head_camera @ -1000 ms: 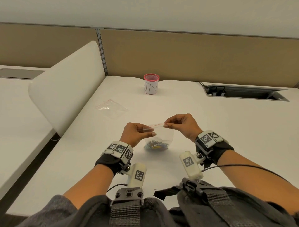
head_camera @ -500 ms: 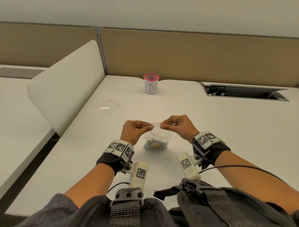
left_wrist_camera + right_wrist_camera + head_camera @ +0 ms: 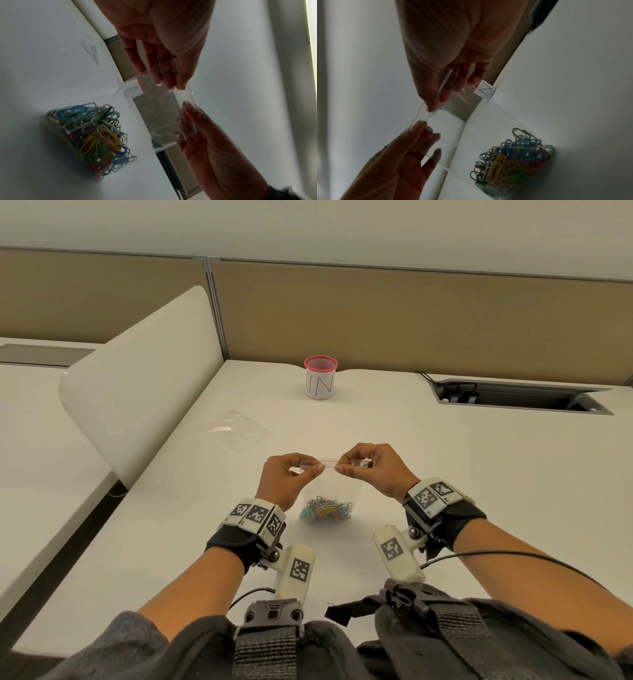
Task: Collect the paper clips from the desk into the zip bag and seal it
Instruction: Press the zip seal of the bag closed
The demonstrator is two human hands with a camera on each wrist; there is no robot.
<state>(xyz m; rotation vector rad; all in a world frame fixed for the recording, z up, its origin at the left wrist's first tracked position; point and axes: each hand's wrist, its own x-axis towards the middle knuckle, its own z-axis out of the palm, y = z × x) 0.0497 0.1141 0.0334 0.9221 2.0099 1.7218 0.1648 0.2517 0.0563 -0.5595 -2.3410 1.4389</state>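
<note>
A clear zip bag (image 3: 330, 487) with a red line along its top edge hangs upright, its bottom resting on the white desk (image 3: 479, 474). Several coloured paper clips (image 3: 325, 510) lie heaped inside at the bottom. My left hand (image 3: 317, 469) pinches the top strip left of centre. My right hand (image 3: 342, 468) pinches it just right of centre, thumb tips nearly meeting. In the left wrist view, the left hand (image 3: 164, 81) and right hand (image 3: 187, 112) grip the bag (image 3: 154, 111) above the clips (image 3: 96, 139). The right wrist view shows the same pinch (image 3: 433, 105) and clips (image 3: 513, 166).
A pink-rimmed mesh cup (image 3: 320, 378) labelled IN stands at the back of the desk. A second, flat clear bag (image 3: 236, 428) lies to the left. A white curved divider (image 3: 144, 378) bounds the left side; a cable tray opening (image 3: 520, 400) sits back right.
Both hands have drawn closer together along the bag's top edge, and the left hand has risen a little, so the strip now lies level between them. The bag stays on the desk.
</note>
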